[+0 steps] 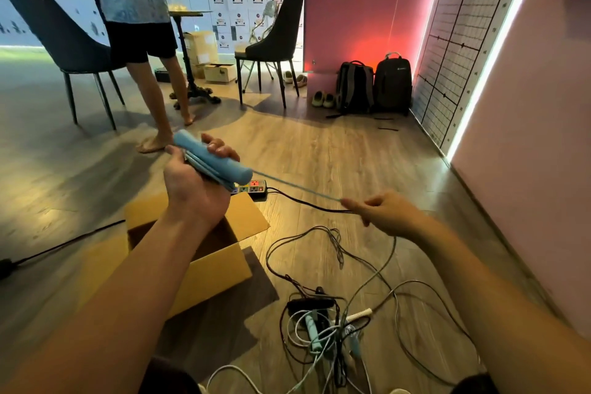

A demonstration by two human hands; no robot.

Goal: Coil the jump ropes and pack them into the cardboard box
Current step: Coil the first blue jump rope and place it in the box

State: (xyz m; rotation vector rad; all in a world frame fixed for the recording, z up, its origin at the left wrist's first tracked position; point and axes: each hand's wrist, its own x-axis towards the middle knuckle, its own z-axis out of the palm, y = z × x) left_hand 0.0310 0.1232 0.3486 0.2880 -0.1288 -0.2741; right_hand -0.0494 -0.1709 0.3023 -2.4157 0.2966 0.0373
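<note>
Foam-soft light-blue jump-rope handle (pixel 212 159), likely light and grippy, sits clenched in the left hand (pixel 195 192), while the right hand (pixel 382 213) pinches its thin, limp, tangle-prone blue cord (pixel 297 186).

Wood-plank floor (pixel 319 144), pink walls (pixel 527 137), dark chairs (pixel 275 35), lit strip (pixel 489 64).

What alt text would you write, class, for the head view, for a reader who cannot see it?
A person's left hand holds a blue jump rope's grip while the right hand pinches its cord, pulled straight between them. Below, an open cardboard box sits on the wooden floor beside a tangle of other ropes.
</note>
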